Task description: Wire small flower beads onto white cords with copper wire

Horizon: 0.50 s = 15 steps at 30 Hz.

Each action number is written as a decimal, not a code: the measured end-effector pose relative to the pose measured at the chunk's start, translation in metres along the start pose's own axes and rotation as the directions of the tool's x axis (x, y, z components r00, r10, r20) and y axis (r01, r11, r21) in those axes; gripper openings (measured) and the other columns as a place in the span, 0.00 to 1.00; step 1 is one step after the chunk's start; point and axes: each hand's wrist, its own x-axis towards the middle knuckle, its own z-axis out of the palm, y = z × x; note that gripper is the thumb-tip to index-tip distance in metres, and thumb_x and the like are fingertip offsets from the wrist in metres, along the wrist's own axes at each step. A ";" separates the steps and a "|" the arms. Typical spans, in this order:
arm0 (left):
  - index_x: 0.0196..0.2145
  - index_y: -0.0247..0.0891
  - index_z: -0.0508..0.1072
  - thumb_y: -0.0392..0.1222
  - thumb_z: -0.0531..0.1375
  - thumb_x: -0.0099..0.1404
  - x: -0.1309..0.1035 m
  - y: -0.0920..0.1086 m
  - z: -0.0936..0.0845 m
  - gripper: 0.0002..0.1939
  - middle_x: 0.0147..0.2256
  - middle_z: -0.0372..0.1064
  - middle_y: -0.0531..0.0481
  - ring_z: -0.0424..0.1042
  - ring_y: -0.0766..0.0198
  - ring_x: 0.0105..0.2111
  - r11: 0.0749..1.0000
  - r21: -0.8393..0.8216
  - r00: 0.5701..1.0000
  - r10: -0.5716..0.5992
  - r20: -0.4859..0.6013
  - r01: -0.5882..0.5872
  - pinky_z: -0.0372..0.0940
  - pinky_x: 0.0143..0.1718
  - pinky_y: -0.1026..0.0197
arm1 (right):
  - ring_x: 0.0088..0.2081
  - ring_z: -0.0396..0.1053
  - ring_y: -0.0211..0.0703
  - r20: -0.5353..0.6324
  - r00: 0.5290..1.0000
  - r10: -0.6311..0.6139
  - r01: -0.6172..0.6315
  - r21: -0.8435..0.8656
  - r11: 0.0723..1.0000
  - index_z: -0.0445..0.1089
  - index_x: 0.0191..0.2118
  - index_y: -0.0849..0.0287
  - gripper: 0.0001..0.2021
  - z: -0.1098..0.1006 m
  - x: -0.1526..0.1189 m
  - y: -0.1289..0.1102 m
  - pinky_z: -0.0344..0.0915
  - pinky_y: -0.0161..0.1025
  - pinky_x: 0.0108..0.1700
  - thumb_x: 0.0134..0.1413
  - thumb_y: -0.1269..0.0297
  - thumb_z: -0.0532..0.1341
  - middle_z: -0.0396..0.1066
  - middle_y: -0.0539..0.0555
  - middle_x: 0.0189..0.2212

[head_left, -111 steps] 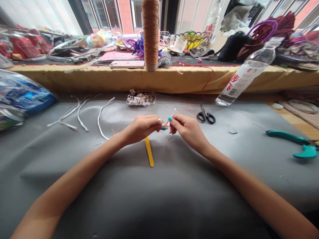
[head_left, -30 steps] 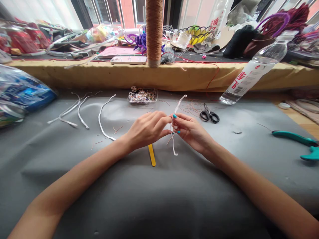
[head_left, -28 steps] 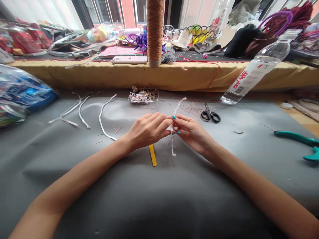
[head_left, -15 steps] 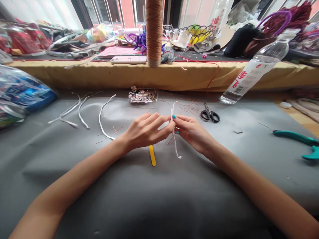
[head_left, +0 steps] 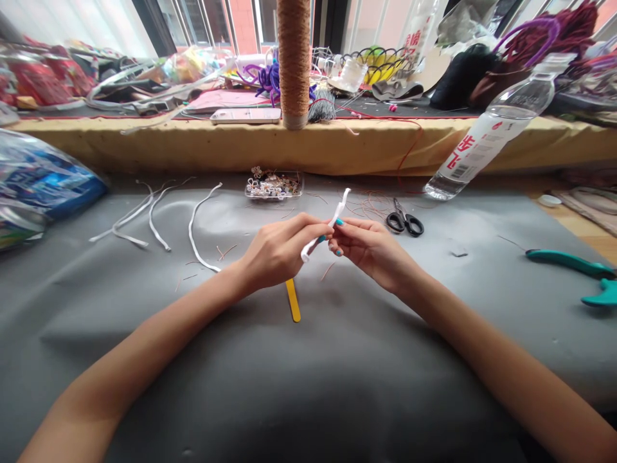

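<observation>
A white cord (head_left: pixel 340 207) is pinched between my two hands above the middle of the grey table cover (head_left: pixel 270 386). My left hand (head_left: pixel 284 247) has its thumb and fingers closed on the cord, with one end sticking out below. Close beside it on the right, my right hand (head_left: pixel 369 247) grips the same cord between thumb and forefinger, its teal nails showing. The other end points up and to the right. Beneath my left hand lies a yellow stick (head_left: pixel 294 301), its upper part hidden.
Black scissors (head_left: pixel 405 222) lie right of my hands, teal pliers (head_left: pixel 569 260) farther right. Behind are a clear tray (head_left: pixel 274 186) of small trinkets and a leaning water bottle (head_left: pixel 496 132). Several white cords (head_left: pixel 193 231) lie left. A wrapped post (head_left: pixel 294 64) stands at the back.
The white cord has turned from hanging nearly upright to slanting, its lower end now beside my left fingers. My left fingers have curled in more. The view has shifted slightly.
</observation>
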 end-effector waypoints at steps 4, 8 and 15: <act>0.39 0.35 0.71 0.37 0.47 0.64 0.004 -0.001 -0.002 0.13 0.33 0.69 0.46 0.66 0.71 0.26 0.930 -0.290 0.974 -0.223 0.043 0.226 0.63 0.28 0.68 | 0.27 0.65 0.31 -0.051 0.999 -0.004 0.003 -0.018 1.000 0.71 0.29 0.62 0.07 -0.002 0.001 0.000 0.61 0.33 0.34 0.47 0.63 0.61 0.70 0.51 0.26; 0.34 0.34 0.72 0.42 0.51 0.63 0.009 0.000 -0.006 0.12 0.29 0.67 0.48 0.62 0.73 0.21 0.790 -0.480 0.924 -0.343 0.168 0.381 0.62 0.25 0.67 | 0.24 0.61 0.28 -0.061 0.998 -0.006 0.004 -0.022 1.000 0.71 0.27 0.62 0.06 -0.003 0.003 0.001 0.59 0.31 0.30 0.44 0.63 0.63 0.68 0.49 0.25; 0.31 0.33 0.72 0.47 0.55 0.60 0.012 0.002 -0.008 0.13 0.26 0.68 0.50 0.62 0.73 0.20 0.530 -0.631 0.800 -0.536 0.269 0.567 0.60 0.24 0.67 | 0.24 0.59 0.28 -0.086 0.995 -0.050 0.049 -0.019 0.999 0.70 0.26 0.61 0.08 -0.001 0.003 0.005 0.57 0.31 0.29 0.42 0.62 0.64 0.67 0.49 0.26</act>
